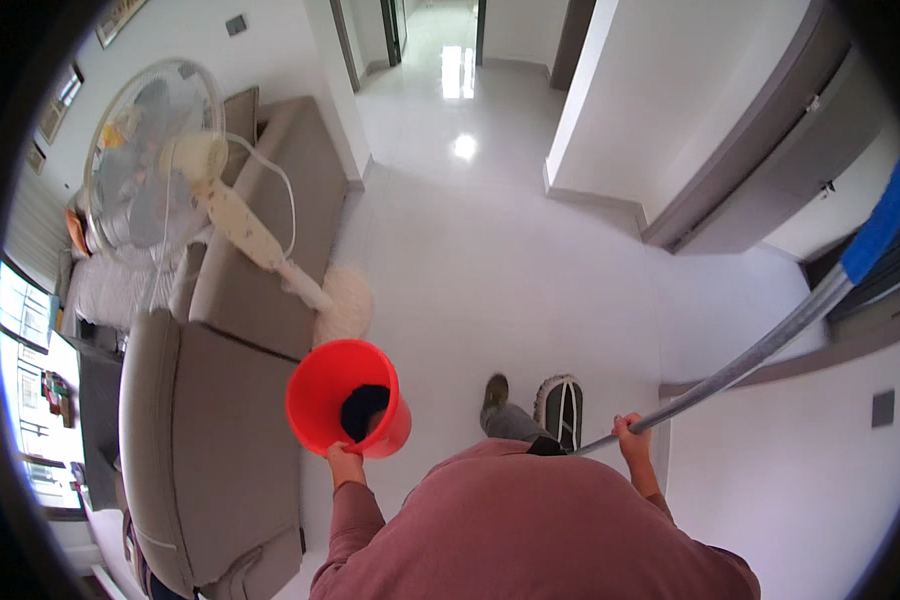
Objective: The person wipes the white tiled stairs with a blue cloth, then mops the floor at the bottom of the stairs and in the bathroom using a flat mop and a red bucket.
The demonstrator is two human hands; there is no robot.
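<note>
My left hand (344, 451) grips the near rim of a red plastic bucket (311, 405), which is tilted so its inside shows. A dark cloth-like item (360, 412) lies in the bucket. My right hand (630, 429) is closed around a long grey pole (727, 371) with a blue section (881, 225) at its upper end. The pole slants from beside my waist up to the right. On the floor in front of me rests an oval flat mop head (570, 409), dark with a pale fringe; its joint with the pole is hidden.
To the left stand a grey sofa (232, 450) and a pedestal fan (244, 225), its round base (345, 300) on the floor near the bucket. A glossy pale floor (457, 247) runs ahead between wall corners to a hallway. At the right are a grey door (787, 165) and a white wall (780, 465).
</note>
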